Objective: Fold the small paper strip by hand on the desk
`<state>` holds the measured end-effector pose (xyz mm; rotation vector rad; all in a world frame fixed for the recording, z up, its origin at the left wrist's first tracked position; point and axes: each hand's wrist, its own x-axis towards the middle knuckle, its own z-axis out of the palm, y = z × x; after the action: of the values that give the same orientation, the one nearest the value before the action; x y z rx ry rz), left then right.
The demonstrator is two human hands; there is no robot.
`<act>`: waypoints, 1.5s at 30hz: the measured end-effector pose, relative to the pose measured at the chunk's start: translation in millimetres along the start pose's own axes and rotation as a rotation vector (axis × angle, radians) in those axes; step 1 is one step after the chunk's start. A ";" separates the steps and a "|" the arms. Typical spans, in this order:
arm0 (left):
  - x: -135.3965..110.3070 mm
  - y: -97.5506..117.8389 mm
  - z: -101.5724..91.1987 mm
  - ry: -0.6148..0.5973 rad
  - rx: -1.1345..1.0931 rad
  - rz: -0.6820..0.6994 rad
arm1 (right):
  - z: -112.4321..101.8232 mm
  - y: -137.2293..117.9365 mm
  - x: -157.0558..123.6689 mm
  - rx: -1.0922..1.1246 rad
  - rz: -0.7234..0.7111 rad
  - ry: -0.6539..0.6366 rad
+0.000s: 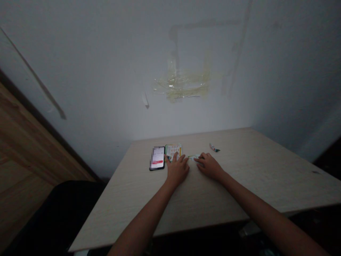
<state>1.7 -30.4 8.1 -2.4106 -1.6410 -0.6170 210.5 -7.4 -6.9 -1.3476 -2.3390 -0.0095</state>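
Note:
My left hand lies palm down with its fingers spread, the fingertips over the lower edge of a printed card or flat packet with green, yellow and red print. At the right, my right hand has its fingers bent and drawn together on the edge of a small, light printed scrap. The scrap lies between both hands; its material is too small to tell. Left of the packet rests a phone with its lit screen up, close to my left thumb.
A small torn, curled scrap lies beyond my right hand on the pale wooden table. The table's far edge meets a white wall with yellowed tape on it. At the left are a dark shape and wooden panelling.

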 end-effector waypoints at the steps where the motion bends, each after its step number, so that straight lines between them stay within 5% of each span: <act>1: 0.2 0.2 -0.3 0.005 -0.003 0.018 | -0.1 -0.1 0.0 0.001 0.001 0.001; 7: 1.1 -0.9 0.0 -0.032 -0.017 0.119 | -0.8 -0.3 -0.3 -0.005 -0.013 0.000; 26: 3.6 -6.8 1.3 -0.130 -0.019 0.119 | 3.1 1.7 -0.7 -0.018 -0.047 0.023; 45: -0.5 3.5 1.4 -0.019 0.029 0.013 | 1.5 1.8 0.3 -0.011 -0.031 0.006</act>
<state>5.1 -31.7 7.0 -2.4126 -1.6288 -0.5661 211.3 -5.9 -8.5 -1.3145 -2.3577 -0.0361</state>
